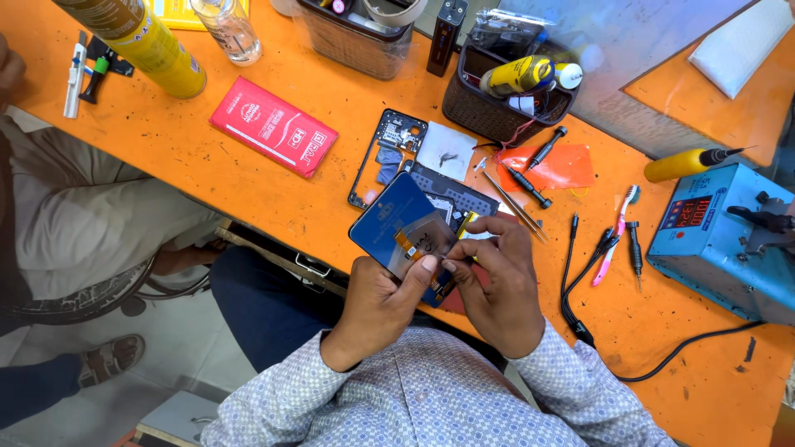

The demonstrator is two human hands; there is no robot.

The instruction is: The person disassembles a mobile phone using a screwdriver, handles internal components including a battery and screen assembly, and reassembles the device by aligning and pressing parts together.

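Bare hands [439, 294], long light-blue sleeves [397, 397] with a fine dotted pattern, dark blue trousers [265, 306].

You are seated at an orange worktop [207, 165] that runs diagonally across the view. Its surface is scuffed and marked with dark spots and scratches. Along the near edge, a metal rail with a bracket [286, 258] is fixed beneath the worktop. At the upper right, a grey-blue panel [638, 58] lies across the worktop surface. Below and to the left of the worktop, the floor [166, 364] is laid with pale tiles. A pale box-like unit [178, 418] stands on the floor at the lower edge. Lighting is even and bright, with soft shadows.
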